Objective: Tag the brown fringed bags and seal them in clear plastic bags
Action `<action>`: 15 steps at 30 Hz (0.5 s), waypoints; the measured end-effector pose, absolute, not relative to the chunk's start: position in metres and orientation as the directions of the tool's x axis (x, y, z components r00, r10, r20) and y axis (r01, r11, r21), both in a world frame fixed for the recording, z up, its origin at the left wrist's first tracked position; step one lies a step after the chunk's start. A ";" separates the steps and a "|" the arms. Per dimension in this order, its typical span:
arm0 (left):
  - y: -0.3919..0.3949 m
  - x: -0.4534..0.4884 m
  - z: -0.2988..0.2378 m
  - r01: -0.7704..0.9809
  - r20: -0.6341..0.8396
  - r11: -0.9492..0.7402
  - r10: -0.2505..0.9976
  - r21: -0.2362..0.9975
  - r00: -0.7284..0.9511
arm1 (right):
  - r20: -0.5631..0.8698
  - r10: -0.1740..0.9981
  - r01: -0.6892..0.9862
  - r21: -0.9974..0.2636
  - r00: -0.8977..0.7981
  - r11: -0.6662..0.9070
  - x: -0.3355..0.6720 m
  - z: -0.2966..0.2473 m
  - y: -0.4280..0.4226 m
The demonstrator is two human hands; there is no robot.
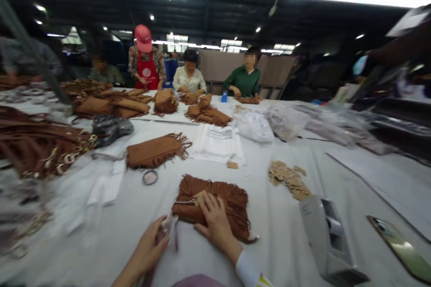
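Observation:
A brown fringed bag point(232, 197) lies flat on the white-covered table in front of me. My right hand point(215, 219) rests on it with fingers stretched out, the fingertips on a small tan tag point(199, 196) with a pale string. To the left of the bag, my left hand point(151, 244) is closed around a strap in clear plastic point(164, 231); part of it is hidden by the fingers. Beyond the bag lies a second, lighter brown fringed bag point(155, 150), near a small round disc point(150, 177).
Tan tags point(289, 179) lie in a pile to the right, beside a grey tape dispenser point(328, 237) and a phone point(400, 244). Brown straps with gold clasps point(43, 143) are heaped at left. Clear plastic bags point(254, 123) lie farther back. Several people work across the table.

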State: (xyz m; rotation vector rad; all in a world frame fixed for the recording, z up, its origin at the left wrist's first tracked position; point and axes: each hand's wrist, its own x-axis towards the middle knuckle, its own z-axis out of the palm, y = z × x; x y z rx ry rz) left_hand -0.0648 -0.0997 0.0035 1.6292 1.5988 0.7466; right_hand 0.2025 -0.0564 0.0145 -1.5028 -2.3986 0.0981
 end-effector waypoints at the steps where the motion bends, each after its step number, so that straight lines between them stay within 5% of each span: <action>1: -0.102 -0.065 0.007 0.528 -0.134 0.069 0.987 0.847 0.086 | 0.218 0.884 0.865 -0.209 -0.414 0.456 0.200 0.015 -0.054; 9: -0.102 0.000 -0.013 -0.075 -0.350 0.346 0.936 0.935 -0.046 | 0.215 0.881 0.855 -0.229 -0.421 0.465 0.199 0.016 -0.048; 15: -0.067 0.055 -0.001 0.522 -0.122 0.062 0.989 0.851 0.082 | 0.176 0.874 0.800 -0.354 -0.452 0.485 0.221 0.015 -0.047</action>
